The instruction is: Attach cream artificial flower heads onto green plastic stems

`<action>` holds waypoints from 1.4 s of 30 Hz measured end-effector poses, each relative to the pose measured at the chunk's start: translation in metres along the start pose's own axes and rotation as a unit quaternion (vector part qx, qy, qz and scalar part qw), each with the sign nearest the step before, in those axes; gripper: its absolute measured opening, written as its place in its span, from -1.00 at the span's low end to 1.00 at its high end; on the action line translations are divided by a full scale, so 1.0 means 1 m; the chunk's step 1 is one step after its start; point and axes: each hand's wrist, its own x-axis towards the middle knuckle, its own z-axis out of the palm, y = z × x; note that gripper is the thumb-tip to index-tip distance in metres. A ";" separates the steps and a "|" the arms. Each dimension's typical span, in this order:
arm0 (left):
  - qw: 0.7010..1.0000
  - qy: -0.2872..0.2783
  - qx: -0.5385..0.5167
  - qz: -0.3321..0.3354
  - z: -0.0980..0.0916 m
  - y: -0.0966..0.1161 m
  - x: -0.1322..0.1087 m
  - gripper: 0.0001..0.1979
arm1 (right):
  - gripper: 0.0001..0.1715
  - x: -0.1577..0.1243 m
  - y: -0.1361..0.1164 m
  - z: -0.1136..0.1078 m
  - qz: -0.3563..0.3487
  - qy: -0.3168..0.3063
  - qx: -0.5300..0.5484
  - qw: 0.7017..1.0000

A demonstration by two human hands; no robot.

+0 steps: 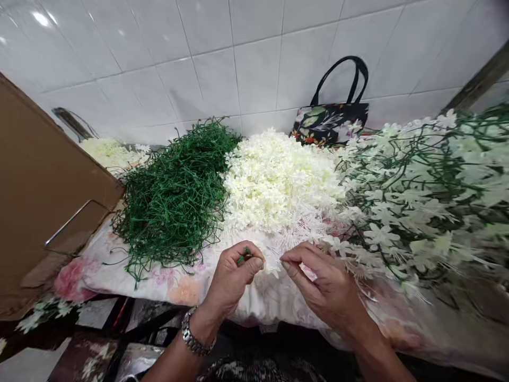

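Note:
My left hand (234,276), with a metal watch (194,337) at its wrist, is closed in a pinch. Bits of a green plastic stem (243,255) show between its thumb and curled fingers. Just across a small gap, my right hand (322,281) pinches thumb against forefinger; what sits at its fingertips is too small to make out. Beyond both hands rises a heap of cream artificial blossoms (278,178), with thin white stamens (300,228) at its near edge. Left of it lies a tangled pile of green stems (178,193).
Assembled white flowers on green stems (421,201) crowd the right side. A cardboard box (47,201) stands at the left. Against the tiled wall (258,69) leans a black floral handbag (332,122). A flower-patterned cloth (159,281) covers the work surface.

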 end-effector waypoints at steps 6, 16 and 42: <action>0.999 0.013 -0.002 -0.035 0.003 -0.007 -0.003 -0.84 | -0.87 -0.006 -0.004 0.004 -0.003 -0.029 0.064 0.998; 0.989 0.060 0.126 0.048 0.005 -0.017 -0.010 -0.99 | -0.87 -0.012 -0.005 0.017 0.027 -0.007 0.070 0.997; 0.988 0.077 0.072 0.111 -0.004 -0.030 -0.021 -0.92 | -0.59 -0.016 -0.014 0.023 -0.006 -0.033 0.036 0.999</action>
